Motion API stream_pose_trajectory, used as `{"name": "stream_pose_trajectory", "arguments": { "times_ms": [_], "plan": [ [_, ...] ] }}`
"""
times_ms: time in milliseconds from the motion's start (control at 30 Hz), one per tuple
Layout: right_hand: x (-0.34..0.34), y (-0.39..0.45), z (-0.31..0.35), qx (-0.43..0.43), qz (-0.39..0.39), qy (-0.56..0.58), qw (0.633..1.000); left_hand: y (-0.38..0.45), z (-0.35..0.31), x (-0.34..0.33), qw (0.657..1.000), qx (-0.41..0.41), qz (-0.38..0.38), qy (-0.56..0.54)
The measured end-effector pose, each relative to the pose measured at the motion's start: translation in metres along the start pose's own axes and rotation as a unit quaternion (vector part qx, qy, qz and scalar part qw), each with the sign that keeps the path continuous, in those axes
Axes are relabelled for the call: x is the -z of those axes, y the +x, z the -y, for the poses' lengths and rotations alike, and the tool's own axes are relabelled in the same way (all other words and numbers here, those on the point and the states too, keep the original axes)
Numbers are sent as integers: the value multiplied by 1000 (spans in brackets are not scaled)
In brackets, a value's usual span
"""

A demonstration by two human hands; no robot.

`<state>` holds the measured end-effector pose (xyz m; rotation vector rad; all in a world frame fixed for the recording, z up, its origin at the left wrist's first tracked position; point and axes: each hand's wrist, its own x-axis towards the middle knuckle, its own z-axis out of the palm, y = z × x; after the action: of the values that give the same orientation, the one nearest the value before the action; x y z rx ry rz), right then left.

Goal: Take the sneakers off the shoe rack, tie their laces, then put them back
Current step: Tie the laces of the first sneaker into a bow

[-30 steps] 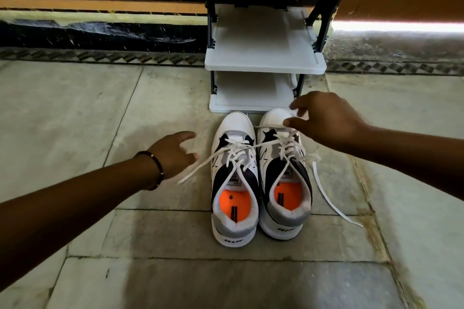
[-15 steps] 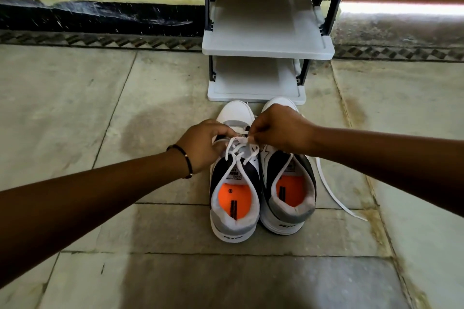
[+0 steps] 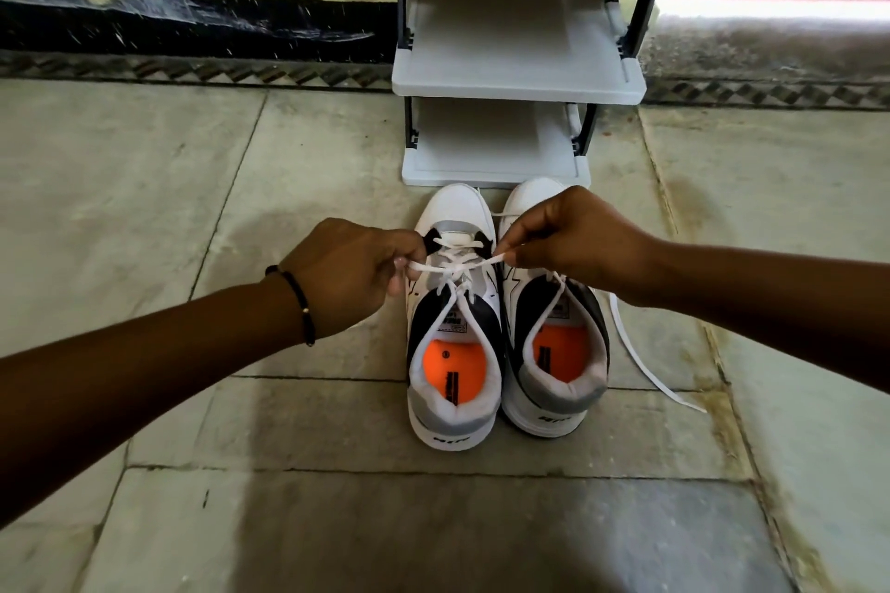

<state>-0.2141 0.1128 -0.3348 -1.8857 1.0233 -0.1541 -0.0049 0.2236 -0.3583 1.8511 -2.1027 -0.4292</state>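
- Right now the action centres on the left sneaker [image 3: 455, 327], standing on the floor [image 3: 144, 207] at about 6 o'clock from the shoe rack [image 3: 517, 53], toe towards it, orange insole showing.
- Its lace [image 3: 452, 266] runs taut across the top of the tongue, one end going out towards 9 o'clock, the other towards 3 o'clock.
- The left hand [image 3: 349, 274] has a tight pinching grip on the 9 o'clock end; the right hand [image 3: 573, 241] pinches the 3 o'clock end between curled fingers.
- By my read this is the first crossing being drawn tight, with no bow formed yet.
- The right sneaker [image 3: 554, 332] stands touching its partner at 3 o'clock, its own loose lace [image 3: 645, 361] trailing across the floor towards 4 o'clock.
- Both rack shelves in view stand bare, just beyond the toes.
- Risks from here: uneven pull could drag the light shoe sideways or tip it against its partner; a slipping pinch would let the crossing slacken; the right hand sits over the neighbouring shoe and could snag the wrong lace.
- The trailing lace might catch underfoot or under the shoe when the pair is lifted back.
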Motion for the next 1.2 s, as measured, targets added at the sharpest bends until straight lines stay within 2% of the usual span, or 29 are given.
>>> {"name": "stream_pose_trajectory", "arguments": {
  "times_ms": [167, 267, 467, 733, 833, 933, 1000, 1067, 1167, 1200],
  "plan": [
    [-1, -7, -5, -4, 9, 3, 1000, -10, 10, 3, 996, -25, 13, 89],
    [2, -14, -13, -27, 6, 4, 1000, -18, 17, 4, 989, 17, 58, 136],
    [-6, -33, -29, -78, 19, -29, 996, -27, 23, -3, 989, 27, 81, 123],
    [-5, -29, -22, -71, 18, -48, 996, -27, 31, -4, 992, 5, 42, 120],
    [-4, -34, -19, -87, 62, -39, 994, -28, 23, -5, 997, 65, 33, -3],
    [-7, -37, -11, -106, 88, 101, 985, -25, 2, -8, 976, 109, 19, -186],
    [-11, -35, -4, -106, 56, 197, 973, -20, -14, -11, 952, 112, 15, -283],
    [-18, -29, 5, -98, 15, 286, 953, -11, -26, -16, 911, 135, 4, -389],
    [-30, -18, 17, -96, -2, 369, 925, -1, -36, -17, 812, 200, -33, -547],
    [-33, -15, 20, -96, 0, 384, 918, 1, -37, -17, 793, 215, -47, -568]
  ]
}}
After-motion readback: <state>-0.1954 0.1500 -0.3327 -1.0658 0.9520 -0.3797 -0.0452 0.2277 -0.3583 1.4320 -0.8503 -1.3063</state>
